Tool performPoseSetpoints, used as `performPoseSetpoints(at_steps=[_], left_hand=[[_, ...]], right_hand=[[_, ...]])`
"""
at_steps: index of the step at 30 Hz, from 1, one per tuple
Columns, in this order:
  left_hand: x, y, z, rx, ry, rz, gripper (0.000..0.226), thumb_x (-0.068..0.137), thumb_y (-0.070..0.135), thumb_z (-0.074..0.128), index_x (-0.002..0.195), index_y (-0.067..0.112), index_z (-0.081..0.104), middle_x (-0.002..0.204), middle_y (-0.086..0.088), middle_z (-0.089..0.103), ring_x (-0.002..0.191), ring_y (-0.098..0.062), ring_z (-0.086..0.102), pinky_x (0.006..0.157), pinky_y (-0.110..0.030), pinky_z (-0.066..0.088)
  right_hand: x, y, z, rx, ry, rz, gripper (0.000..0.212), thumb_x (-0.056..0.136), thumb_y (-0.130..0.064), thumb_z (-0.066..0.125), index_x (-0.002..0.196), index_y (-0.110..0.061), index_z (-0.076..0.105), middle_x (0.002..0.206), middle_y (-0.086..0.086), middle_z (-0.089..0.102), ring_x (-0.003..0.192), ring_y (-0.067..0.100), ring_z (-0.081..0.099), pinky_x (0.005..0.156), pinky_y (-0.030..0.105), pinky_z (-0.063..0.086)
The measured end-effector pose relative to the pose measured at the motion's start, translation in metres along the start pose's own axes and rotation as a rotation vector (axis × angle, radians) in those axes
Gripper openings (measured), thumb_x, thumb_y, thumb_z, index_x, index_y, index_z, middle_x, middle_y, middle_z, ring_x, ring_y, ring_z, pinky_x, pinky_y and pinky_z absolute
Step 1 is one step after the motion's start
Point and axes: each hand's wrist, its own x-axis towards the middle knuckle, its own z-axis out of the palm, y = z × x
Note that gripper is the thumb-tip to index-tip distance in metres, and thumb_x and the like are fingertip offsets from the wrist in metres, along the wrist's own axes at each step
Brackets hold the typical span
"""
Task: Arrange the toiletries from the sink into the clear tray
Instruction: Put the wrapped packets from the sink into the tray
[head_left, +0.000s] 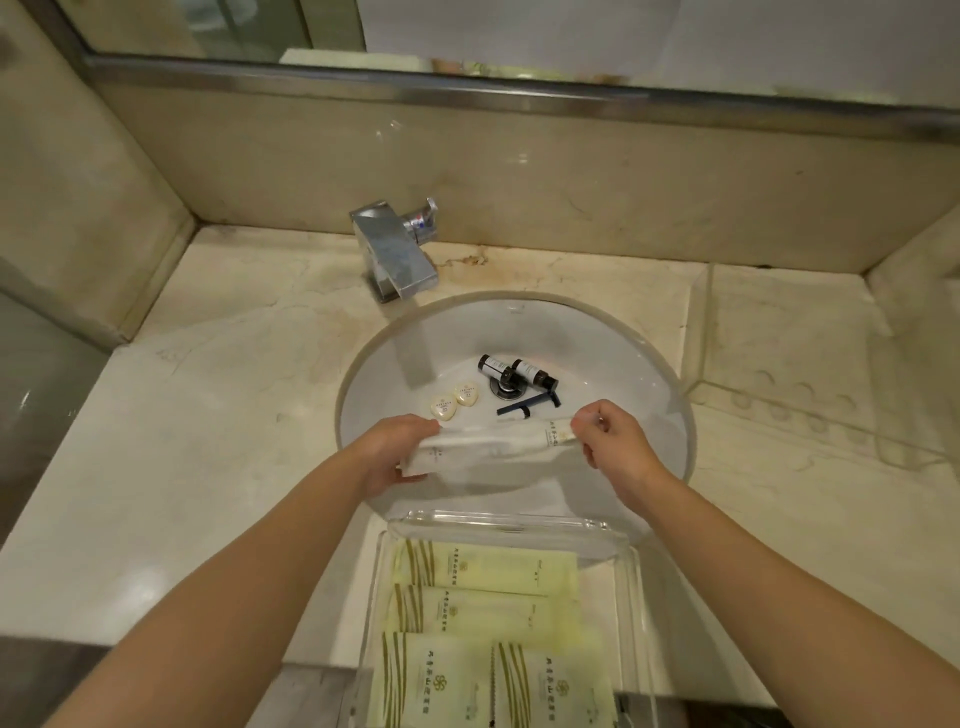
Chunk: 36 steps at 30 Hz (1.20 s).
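Note:
Over the near side of the round white sink (644, 358), both hands hold a long white packet (493, 447) stretched between them. My left hand (395, 452) grips its left end and my right hand (610, 441) pinches its right end. In the basin lie two small dark bottles (514, 371) by the drain, a dark razor (530, 405) and two cream soap packets (454, 400). The clear tray (631, 582) sits on the counter edge below my hands, holding several pale yellow sachets (483, 571) in rows.
A chrome faucet (395, 249) stands behind the sink at the left. A marble counter (218, 415) surrounds the basin, with a backsplash and a mirror behind. A clear mat (789, 353) lies on the counter at the right.

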Motion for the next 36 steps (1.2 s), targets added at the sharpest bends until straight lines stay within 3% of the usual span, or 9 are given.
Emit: performPoseSetpoints(at_steps=[3,8,12,17,21,26,28,32,36], left_hand=[[-0.023,0.000,-0.005,-0.037,-0.093,0.044,0.021,0.091,0.022,0.062,0.109,0.012,0.063,0.108,-0.008,0.059,0.095,-0.024,0.058,0.074,-0.036,0.055],[-0.059,-0.002,-0.013,0.036,-0.167,0.082,0.026,0.091,0.016,0.059,0.114,0.005,0.063,0.102,-0.011,0.059,0.089,-0.025,0.059,0.056,-0.027,0.054],[-0.082,-0.010,-0.017,0.144,-0.206,0.124,0.020,0.091,0.005,0.057,0.109,0.007,0.065,0.106,-0.012,0.060,0.091,-0.024,0.058,0.072,-0.032,0.054],[-0.106,-0.028,-0.017,0.276,-0.254,0.107,0.024,0.090,0.000,0.057,0.111,0.010,0.061,0.101,-0.010,0.055,0.084,-0.022,0.055,0.072,-0.030,0.048],[-0.112,-0.044,-0.012,0.474,-0.199,0.200,0.025,0.086,0.005,0.062,0.109,0.014,0.061,0.102,-0.008,0.053,0.082,-0.021,0.051,0.071,-0.029,0.047],[-0.116,-0.060,0.005,1.167,-0.019,0.504,0.037,0.084,0.016,0.059,0.119,0.020,0.047,0.105,-0.004,0.047,0.090,-0.024,0.055,0.079,-0.031,0.047],[-0.116,-0.067,0.009,1.206,0.041,0.550,0.033,0.086,0.018,0.056,0.117,0.020,0.047,0.105,-0.004,0.040,0.087,-0.028,0.057,0.078,-0.031,0.046],[-0.117,-0.070,0.012,1.173,0.149,0.595,0.023,0.088,0.016,0.055,0.111,0.015,0.050,0.107,-0.005,0.036,0.075,-0.026,0.053,0.076,-0.031,0.049],[-0.116,-0.065,0.008,1.145,0.226,0.615,0.018,0.089,0.016,0.057,0.106,0.013,0.052,0.104,-0.004,0.034,0.070,-0.024,0.052,0.071,-0.030,0.047]], right_hand=[[-0.020,-0.005,-0.003,0.020,0.045,-0.002,0.014,0.091,-0.011,0.052,0.078,-0.015,0.056,0.067,0.001,0.050,0.059,0.015,0.041,0.058,0.026,0.033],[-0.057,-0.007,-0.008,-0.022,0.083,-0.002,0.012,0.091,-0.015,0.054,0.080,-0.014,0.057,0.076,-0.002,0.054,0.062,0.013,0.045,0.062,0.026,0.036],[-0.087,-0.003,-0.011,-0.091,0.072,-0.011,0.010,0.091,-0.017,0.052,0.084,-0.014,0.058,0.084,-0.001,0.058,0.066,0.014,0.050,0.070,0.030,0.042],[-0.118,0.007,-0.015,-0.227,0.049,-0.037,0.009,0.092,-0.018,0.053,0.087,-0.015,0.059,0.088,0.002,0.063,0.064,0.017,0.058,0.059,0.027,0.045],[-0.134,0.013,-0.017,-0.370,0.031,-0.066,0.008,0.089,-0.016,0.055,0.087,-0.013,0.062,0.082,0.005,0.067,0.058,0.017,0.061,0.053,0.026,0.045],[-0.145,0.022,-0.015,-0.472,0.046,-0.121,0.004,0.088,-0.016,0.057,0.089,-0.014,0.060,0.084,0.002,0.064,0.066,0.024,0.066,0.063,0.038,0.057],[-0.146,0.024,-0.013,-0.545,0.072,-0.163,0.001,0.087,-0.016,0.057,0.087,-0.015,0.057,0.087,0.003,0.062,0.074,0.025,0.064,0.068,0.042,0.055],[-0.148,0.025,-0.008,-0.724,0.107,-0.236,0.007,0.091,-0.019,0.050,0.085,-0.015,0.051,0.090,0.003,0.055,0.076,0.022,0.054,0.064,0.034,0.041],[-0.150,0.027,-0.009,-0.788,0.098,-0.290,0.012,0.094,-0.021,0.047,0.083,-0.017,0.048,0.088,-0.001,0.050,0.074,0.022,0.053,0.064,0.037,0.044]])
